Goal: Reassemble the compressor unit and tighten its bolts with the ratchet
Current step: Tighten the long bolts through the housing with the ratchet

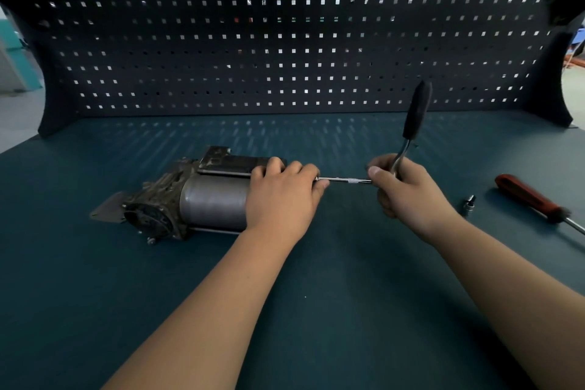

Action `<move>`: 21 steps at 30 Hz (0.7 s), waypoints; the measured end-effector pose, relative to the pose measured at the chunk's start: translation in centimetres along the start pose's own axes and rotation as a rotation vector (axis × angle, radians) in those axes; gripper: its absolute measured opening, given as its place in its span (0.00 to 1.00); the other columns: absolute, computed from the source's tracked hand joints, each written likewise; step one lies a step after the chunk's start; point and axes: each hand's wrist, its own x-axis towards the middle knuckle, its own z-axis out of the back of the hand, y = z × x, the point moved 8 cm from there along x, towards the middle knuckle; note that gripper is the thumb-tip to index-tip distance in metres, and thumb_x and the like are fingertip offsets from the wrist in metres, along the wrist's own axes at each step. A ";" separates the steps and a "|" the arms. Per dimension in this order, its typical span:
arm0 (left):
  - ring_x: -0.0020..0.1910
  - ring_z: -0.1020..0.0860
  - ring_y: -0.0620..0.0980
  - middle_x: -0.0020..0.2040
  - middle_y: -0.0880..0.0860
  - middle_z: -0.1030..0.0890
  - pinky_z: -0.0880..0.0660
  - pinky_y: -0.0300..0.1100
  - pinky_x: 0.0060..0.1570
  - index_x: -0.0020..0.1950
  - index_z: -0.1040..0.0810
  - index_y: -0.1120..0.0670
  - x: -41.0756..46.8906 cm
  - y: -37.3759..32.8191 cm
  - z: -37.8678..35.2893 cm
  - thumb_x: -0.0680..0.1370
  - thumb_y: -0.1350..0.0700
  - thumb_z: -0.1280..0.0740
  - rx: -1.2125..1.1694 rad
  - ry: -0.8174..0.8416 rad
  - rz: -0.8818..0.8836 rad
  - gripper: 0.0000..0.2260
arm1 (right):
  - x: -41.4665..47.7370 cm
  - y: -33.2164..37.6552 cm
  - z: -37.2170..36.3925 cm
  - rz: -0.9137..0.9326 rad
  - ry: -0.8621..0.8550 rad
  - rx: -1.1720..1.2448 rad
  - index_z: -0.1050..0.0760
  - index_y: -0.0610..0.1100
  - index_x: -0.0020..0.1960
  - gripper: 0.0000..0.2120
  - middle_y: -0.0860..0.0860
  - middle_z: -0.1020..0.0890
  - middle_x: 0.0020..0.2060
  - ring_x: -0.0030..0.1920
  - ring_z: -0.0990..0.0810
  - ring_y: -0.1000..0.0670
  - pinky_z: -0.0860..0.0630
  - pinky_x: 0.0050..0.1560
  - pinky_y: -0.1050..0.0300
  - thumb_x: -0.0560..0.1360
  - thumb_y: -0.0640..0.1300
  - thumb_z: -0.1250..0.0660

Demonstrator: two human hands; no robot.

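The compressor unit (196, 199) lies on its side on the blue-green bench, a grey cylinder with a dark finned head at its left end. My left hand (283, 196) is clamped over the cylinder's right end, hiding that end. My right hand (408, 190) grips the ratchet (416, 114) near its head, and the black handle stands up and slightly right. A thin chrome extension bar (345, 180) runs level from the ratchet head leftward to the compressor's end under my left fingers.
A loose chrome socket (469, 202) sits right of my right hand. Further right lies a red-handled screwdriver (531, 198), its shaft pointing toward the right edge. A dark pegboard (285, 41) walls the back of the bench (316, 310).
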 end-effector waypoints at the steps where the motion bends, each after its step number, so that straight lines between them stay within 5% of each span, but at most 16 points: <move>1: 0.54 0.31 0.52 0.52 0.44 0.22 0.38 0.48 0.49 0.56 0.26 0.44 0.0 0.0 0.0 0.80 0.39 0.49 0.001 0.004 0.000 0.16 | -0.2 0.5 0.2 0.088 -0.015 -0.070 0.23 0.52 0.42 0.04 0.59 0.27 0.28 0.28 0.30 0.55 0.32 0.34 0.57 0.74 0.49 0.36; 4: 0.54 0.31 0.51 0.52 0.44 0.22 0.38 0.48 0.50 0.55 0.26 0.44 0.0 0.0 -0.1 0.80 0.39 0.49 0.000 0.006 -0.006 0.16 | -1.5 2.7 -0.2 0.480 0.037 -0.408 0.21 0.51 0.49 0.08 0.57 0.25 0.44 0.44 0.25 0.60 0.31 0.48 0.69 0.76 0.43 0.39; 6: 0.55 0.31 0.52 0.53 0.44 0.22 0.38 0.48 0.50 0.56 0.27 0.44 0.3 0.0 -0.1 0.80 0.39 0.49 -0.001 0.018 -0.009 0.16 | -2.1 2.8 -0.8 0.611 0.112 -0.647 0.23 0.47 0.59 0.12 0.53 0.28 0.51 0.47 0.26 0.57 0.29 0.49 0.66 0.78 0.42 0.39; 10: 0.56 0.32 0.51 0.54 0.44 0.22 0.38 0.48 0.50 0.57 0.27 0.44 0.8 0.0 -0.4 0.81 0.39 0.50 0.018 0.043 -0.010 0.16 | -1.6 1.7 -0.3 0.579 0.089 -0.789 0.31 0.52 0.66 0.18 0.59 0.33 0.59 0.48 0.28 0.59 0.26 0.46 0.56 0.77 0.43 0.36; 14: 0.56 0.31 0.52 0.54 0.44 0.22 0.37 0.48 0.50 0.57 0.27 0.45 0.8 0.0 -0.5 0.81 0.39 0.50 0.010 0.037 0.002 0.17 | -1.0 1.2 0.7 0.526 0.033 -0.705 0.34 0.56 0.64 0.18 0.67 0.35 0.55 0.49 0.29 0.65 0.31 0.47 0.66 0.75 0.47 0.37; 18: 0.56 0.31 0.52 0.54 0.44 0.22 0.38 0.48 0.50 0.57 0.27 0.44 0.7 0.0 -0.6 0.80 0.39 0.50 0.017 0.037 0.004 0.16 | -1.0 0.9 0.3 0.518 0.044 -0.667 0.27 0.48 0.59 0.14 0.58 0.27 0.50 0.46 0.27 0.59 0.33 0.48 0.73 0.75 0.37 0.34; 21: 0.55 0.31 0.51 0.53 0.44 0.22 0.38 0.48 0.51 0.57 0.27 0.44 0.5 0.0 -0.4 0.80 0.39 0.50 -0.010 0.021 0.020 0.16 | -1.2 1.4 0.2 0.475 0.014 -0.565 0.26 0.50 0.58 0.12 0.60 0.25 0.48 0.47 0.26 0.60 0.35 0.47 0.76 0.77 0.38 0.35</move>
